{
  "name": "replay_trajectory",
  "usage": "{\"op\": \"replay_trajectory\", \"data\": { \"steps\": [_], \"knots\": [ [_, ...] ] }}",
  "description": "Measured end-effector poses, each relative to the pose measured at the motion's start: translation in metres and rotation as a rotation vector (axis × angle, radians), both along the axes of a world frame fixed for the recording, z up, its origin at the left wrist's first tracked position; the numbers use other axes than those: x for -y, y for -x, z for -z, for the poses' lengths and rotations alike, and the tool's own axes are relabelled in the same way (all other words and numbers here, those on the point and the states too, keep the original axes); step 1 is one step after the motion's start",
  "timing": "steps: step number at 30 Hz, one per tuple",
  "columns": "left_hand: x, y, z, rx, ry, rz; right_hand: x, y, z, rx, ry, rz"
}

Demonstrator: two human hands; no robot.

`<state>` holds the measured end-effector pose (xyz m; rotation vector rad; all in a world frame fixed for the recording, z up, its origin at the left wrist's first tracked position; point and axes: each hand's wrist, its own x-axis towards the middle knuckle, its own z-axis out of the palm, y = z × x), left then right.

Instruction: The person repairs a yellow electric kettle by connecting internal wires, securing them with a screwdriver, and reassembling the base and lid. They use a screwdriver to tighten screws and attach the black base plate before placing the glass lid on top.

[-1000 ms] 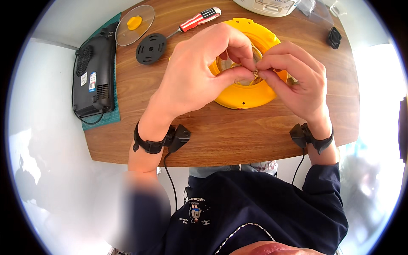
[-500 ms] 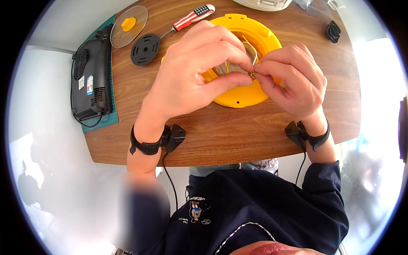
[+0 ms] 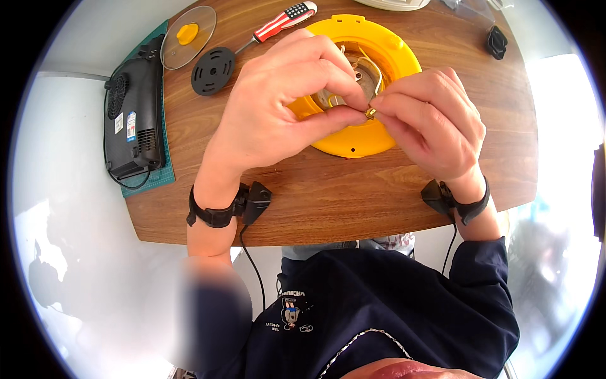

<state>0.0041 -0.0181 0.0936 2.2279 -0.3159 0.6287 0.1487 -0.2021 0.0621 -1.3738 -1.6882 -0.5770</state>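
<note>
Pinching a small brass-coloured fitting (image 3: 371, 113) with clamped fingers (image 3: 339, 82) of left hand (image 3: 262, 107) and right hand (image 3: 442, 120), probably to steady it from both sides, over the yellow ring (image 3: 379, 137) on the tabletop (image 3: 341, 199)

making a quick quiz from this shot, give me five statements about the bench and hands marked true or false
1. Fingertips of the left hand and right hand meet at a small brass-coloured piece. True.
2. The screwdriver lies right of the yellow ring. False: the screwdriver lies left of it.
3. The glass lid has a yellow knob. True.
4. The black appliance stands on bare wood. False: the black appliance rests on a green mat.
5. The slotted black disc lies outside the yellow ring. True.
</note>
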Motion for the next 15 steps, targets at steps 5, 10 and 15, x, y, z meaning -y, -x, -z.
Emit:
{"op": "replay_trajectory", "data": {
  "steps": [5, 10, 15],
  "knots": [
    [-0.0010, -0.0002, 0.0013, -0.001, -0.009, -0.006, 0.0042, 0.0017, -0.0040, -0.127, 0.101, -0.045],
    [0.0009, -0.0017, 0.0023, 0.008, -0.009, -0.018, 0.0018, 0.0026, -0.0003, -0.133, 0.079, -0.028],
    [0.0022, -0.0028, 0.0025, 0.020, -0.046, -0.029, 0.0002, 0.0026, 0.0016, -0.113, 0.055, -0.013]
  ]
}}
